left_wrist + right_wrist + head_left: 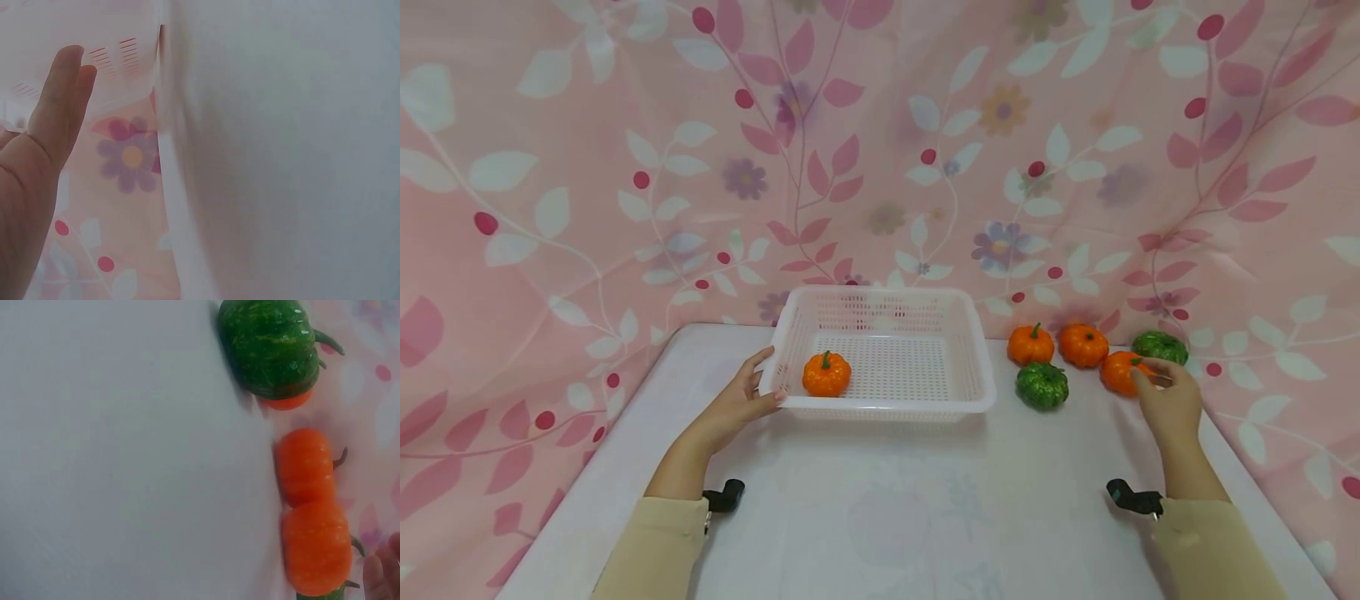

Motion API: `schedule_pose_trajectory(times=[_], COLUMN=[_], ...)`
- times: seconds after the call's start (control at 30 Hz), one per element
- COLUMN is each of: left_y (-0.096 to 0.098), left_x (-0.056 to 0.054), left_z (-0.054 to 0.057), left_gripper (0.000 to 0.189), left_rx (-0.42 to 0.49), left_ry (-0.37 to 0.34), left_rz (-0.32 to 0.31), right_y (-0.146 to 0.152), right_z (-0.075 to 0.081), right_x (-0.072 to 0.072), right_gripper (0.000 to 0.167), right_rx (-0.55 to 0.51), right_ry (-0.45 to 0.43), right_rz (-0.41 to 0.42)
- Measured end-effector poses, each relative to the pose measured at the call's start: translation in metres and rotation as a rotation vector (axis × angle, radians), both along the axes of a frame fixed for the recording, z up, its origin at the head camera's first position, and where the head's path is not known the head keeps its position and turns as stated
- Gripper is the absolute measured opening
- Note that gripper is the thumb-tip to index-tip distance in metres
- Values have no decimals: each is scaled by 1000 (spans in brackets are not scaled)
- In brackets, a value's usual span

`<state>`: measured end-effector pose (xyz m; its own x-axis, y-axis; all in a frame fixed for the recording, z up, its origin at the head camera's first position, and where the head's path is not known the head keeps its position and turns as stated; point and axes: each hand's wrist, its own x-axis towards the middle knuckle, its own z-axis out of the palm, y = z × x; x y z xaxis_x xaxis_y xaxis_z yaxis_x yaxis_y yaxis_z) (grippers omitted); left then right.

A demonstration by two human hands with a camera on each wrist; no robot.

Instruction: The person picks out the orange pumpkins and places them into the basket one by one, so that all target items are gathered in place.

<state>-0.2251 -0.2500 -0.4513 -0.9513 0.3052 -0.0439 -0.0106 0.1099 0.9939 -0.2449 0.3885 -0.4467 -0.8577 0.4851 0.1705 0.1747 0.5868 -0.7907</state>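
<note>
A white plastic basket (pixel 880 405) with slotted walls stands on the table, one small orange pumpkin (pixel 827 375) with a green stem inside at the left. My left hand (pixel 741 398) holds the basket's left front corner, thumb on the front rim and fingers along the left side; the left wrist view has fingers (pixel 59 94) by the pale wall. At the right, my right hand (pixel 1172 400) reaches over another orange pumpkin (pixel 1120 373), thumb and fingers slightly parted close to its stem. In the right wrist view, fingertips (pixel 374 575) appear beside that pumpkin (pixel 317 550).
Right of the basket, two orange pumpkins (pixel 1031 344) (pixel 1083 346) stand behind a green pumpkin (pixel 1042 386). Another green pumpkin (pixel 1160 347) is at the table's back right edge. Flower-patterned pink cloth (pixel 880 167) hangs behind the white table (pixel 895 500).
</note>
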Motion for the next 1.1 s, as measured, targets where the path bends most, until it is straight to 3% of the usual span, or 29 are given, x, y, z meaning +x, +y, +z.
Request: schedule_pose_trajectory(times=[0.5,1.1], left_y=[0,0], left_x=[0,-1], left_z=[2,0], left_gripper=[91,90], left_rx=[6,2], left_ry=[-8,-8], left_rz=[-6,2], right_y=[27,34], right_z=[-23,-28], right_x=[-12,-22], right_gripper=[64,84], right_rx=[-21,-119], right_ry=[-111,-208], right_rz=[-6,44])
